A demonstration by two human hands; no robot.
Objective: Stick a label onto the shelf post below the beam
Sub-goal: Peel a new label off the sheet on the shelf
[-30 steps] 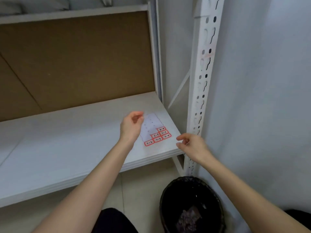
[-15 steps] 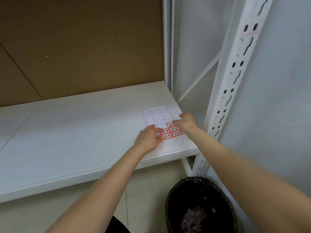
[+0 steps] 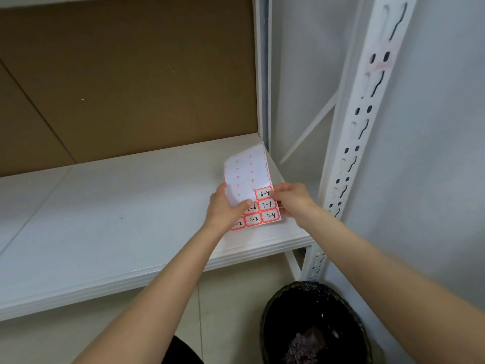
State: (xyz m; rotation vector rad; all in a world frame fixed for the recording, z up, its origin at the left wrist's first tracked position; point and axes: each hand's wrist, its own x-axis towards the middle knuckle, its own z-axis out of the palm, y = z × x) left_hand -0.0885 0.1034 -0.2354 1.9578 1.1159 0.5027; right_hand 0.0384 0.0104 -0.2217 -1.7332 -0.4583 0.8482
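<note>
label sheet: 1 | labels: 6 | hands: 2 | bin: 1

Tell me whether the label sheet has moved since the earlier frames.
Yes. The label sheet lay flat on the shelf board; now the left hand and right hand hold it tilted up off the board.

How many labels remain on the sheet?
6: 6-4 topmost, 6-6 and 7-1 below it, 7-2 , 7-3 and 7-4 in the bottom row. The left hand covers part of the sheet; more may be hidden.
</note>
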